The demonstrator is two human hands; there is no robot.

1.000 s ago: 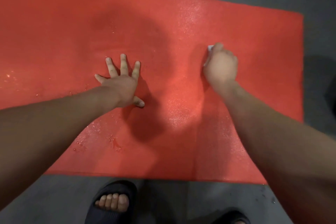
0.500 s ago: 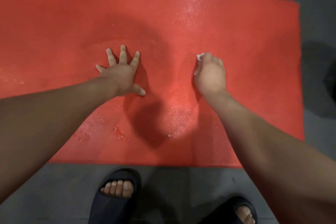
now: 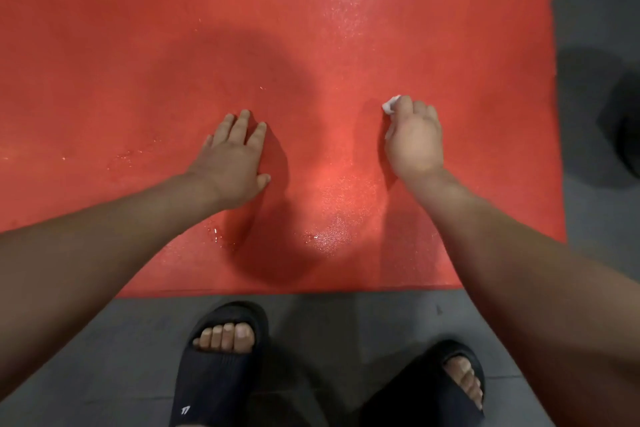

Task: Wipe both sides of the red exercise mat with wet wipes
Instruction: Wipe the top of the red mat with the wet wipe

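The right hand [image 3: 414, 142] lies knuckles-up on the mat [image 3: 138, 45], its fingers curled over a wipe [image 3: 390, 104]. Only a small crumpled white corner of the wipe shows, past the fingertips at the hand's upper left, touching the mat. The left hand [image 3: 232, 156] is flat and relaxed, palm down on the mat, fingers straight and slightly spread, thumb out to the right; it holds nothing.

Both hands press on the right half of the mat, well apart. The mat is a red rectangle with a fine pebbled grain, spread flat on the floor [image 3: 104, 357]. Its right end and near edge are in view; the left runs out of frame. Wet sheen and small droplets glint between the wrists, near the left forearm and in a streak toward the far edge.

The floor is smooth, dull grey. Just short of the near edge stand two feet in black ribbed open-toe slides [image 3: 214, 378]. A dark, blurred shape [image 3: 623, 135] sits on the floor to the right.
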